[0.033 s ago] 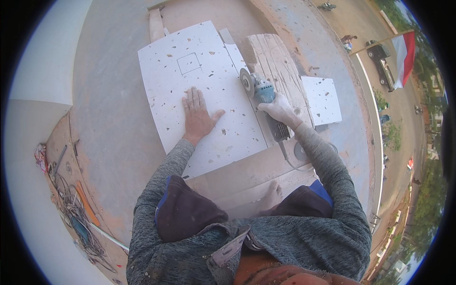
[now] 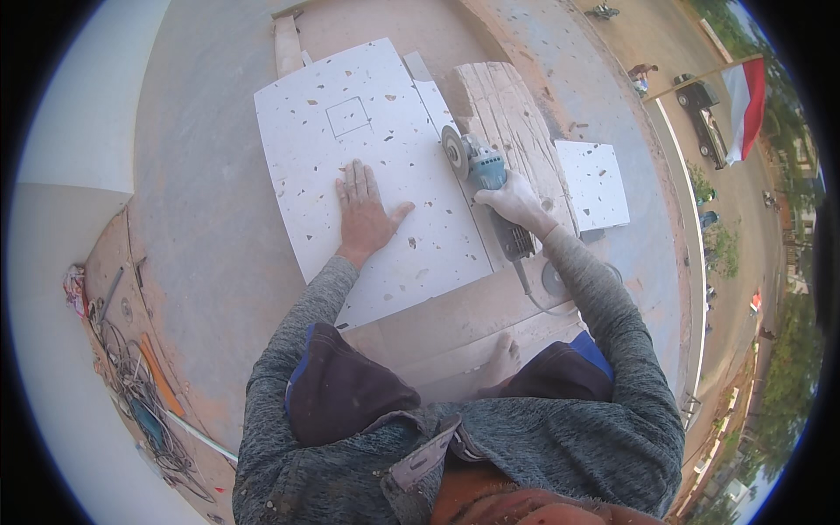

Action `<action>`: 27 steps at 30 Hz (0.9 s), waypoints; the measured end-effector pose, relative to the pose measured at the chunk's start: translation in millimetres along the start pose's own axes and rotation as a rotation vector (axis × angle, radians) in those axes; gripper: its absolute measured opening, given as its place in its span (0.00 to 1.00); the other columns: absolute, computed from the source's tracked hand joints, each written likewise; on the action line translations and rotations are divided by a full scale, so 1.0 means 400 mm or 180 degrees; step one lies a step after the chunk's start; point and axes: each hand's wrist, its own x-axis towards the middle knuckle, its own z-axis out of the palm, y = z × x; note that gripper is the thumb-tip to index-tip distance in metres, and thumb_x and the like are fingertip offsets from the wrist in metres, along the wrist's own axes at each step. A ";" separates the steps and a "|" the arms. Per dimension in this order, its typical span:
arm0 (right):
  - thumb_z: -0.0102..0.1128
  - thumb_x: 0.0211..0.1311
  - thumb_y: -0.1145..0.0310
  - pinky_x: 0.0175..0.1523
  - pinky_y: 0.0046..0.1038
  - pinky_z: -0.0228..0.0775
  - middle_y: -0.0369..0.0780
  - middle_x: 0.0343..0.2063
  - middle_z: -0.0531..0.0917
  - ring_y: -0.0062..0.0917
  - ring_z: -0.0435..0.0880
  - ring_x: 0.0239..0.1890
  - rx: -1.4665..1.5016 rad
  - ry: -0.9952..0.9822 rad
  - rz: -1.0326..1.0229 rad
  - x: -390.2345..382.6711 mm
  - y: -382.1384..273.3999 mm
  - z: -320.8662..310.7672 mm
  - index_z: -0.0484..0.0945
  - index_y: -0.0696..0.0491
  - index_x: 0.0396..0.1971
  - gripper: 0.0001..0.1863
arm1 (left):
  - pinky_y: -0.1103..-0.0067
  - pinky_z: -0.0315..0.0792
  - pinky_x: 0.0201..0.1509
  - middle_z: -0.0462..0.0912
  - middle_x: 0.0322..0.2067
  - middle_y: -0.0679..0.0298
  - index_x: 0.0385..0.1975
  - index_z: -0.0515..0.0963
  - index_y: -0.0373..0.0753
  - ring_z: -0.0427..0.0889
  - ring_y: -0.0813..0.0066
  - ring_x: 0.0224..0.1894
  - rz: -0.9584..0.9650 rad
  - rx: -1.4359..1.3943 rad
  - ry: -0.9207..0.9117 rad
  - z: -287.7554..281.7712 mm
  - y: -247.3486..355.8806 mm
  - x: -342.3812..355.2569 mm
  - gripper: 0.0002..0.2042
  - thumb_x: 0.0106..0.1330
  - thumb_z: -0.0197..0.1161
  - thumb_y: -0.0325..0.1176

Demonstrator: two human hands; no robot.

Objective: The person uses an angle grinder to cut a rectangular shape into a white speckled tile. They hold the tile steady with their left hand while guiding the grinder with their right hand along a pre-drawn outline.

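My left hand (image 2: pixel 367 214) lies flat, fingers apart, on a white speckled terrazzo slab (image 2: pixel 306 192), below a square (image 2: pixel 348 116) drawn on its surface. My right hand (image 2: pixel 516 201) is wrapped round the body of a blue angle grinder (image 2: pixel 486 164) at the slab's right side. The grinder's disc (image 2: pixel 455 153) stands on edge near the slab's edge; whether it touches is unclear. Under and right of the grinder is a pale, scored block (image 2: pixel 512 105), with a smaller speckled slab (image 2: pixel 591 179) beyond it. The cord (image 2: pixel 547 304) trails toward me.
A round disc (image 2: pixel 553 280) lies by my right forearm, and my bare foot (image 2: pixel 503 359) is below. Tangled cables (image 2: pixel 140 411) and an orange bar (image 2: pixel 162 376) lie along the left wall (image 2: pixel 70 350). At right are a low ledge, a flag (image 2: pixel 744 109), a dark vehicle (image 2: pixel 700 122) and people.
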 end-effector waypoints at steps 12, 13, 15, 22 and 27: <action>0.71 0.49 0.51 0.52 0.38 0.82 0.52 0.39 0.91 0.42 0.93 0.44 0.0053 -0.0102 0.0156 0.004 -0.036 -0.010 0.87 0.64 0.48 0.33 | 0.48 0.31 0.87 0.47 0.81 0.31 0.78 0.52 0.16 0.39 0.40 0.86 -0.0022 -0.0047 -0.0033 -0.010 0.000 -0.003 0.59 0.70 0.63 0.69; 0.71 0.49 0.52 0.52 0.38 0.82 0.52 0.39 0.91 0.42 0.92 0.44 0.0078 -0.0089 0.0140 0.006 -0.034 -0.012 0.87 0.65 0.48 0.33 | 0.48 0.31 0.87 0.47 0.81 0.32 0.78 0.52 0.16 0.39 0.40 0.86 -0.0013 -0.0053 -0.0034 -0.009 0.001 -0.003 0.59 0.70 0.63 0.69; 0.71 0.49 0.52 0.52 0.38 0.82 0.52 0.39 0.91 0.42 0.92 0.43 0.0129 -0.0064 0.0107 0.015 -0.028 -0.013 0.86 0.65 0.48 0.33 | 0.47 0.31 0.87 0.48 0.81 0.30 0.78 0.52 0.15 0.39 0.40 0.86 0.0028 -0.0075 0.0026 -0.006 0.000 -0.001 0.59 0.70 0.61 0.71; 0.70 0.52 0.53 0.52 0.39 0.82 0.52 0.38 0.91 0.41 0.92 0.43 0.0128 -0.0056 0.0039 0.018 -0.041 -0.018 0.86 0.65 0.48 0.32 | 0.47 0.30 0.87 0.48 0.81 0.29 0.78 0.53 0.15 0.39 0.39 0.86 0.0044 -0.0056 0.0024 -0.001 -0.001 -0.001 0.59 0.70 0.59 0.72; 0.70 0.53 0.54 0.51 0.39 0.82 0.52 0.37 0.91 0.41 0.92 0.42 0.0225 -0.0039 -0.0103 0.020 -0.041 -0.016 0.86 0.66 0.47 0.30 | 0.47 0.31 0.87 0.48 0.80 0.29 0.78 0.53 0.15 0.39 0.38 0.86 0.0067 -0.0036 0.0046 0.001 -0.003 -0.001 0.59 0.70 0.59 0.72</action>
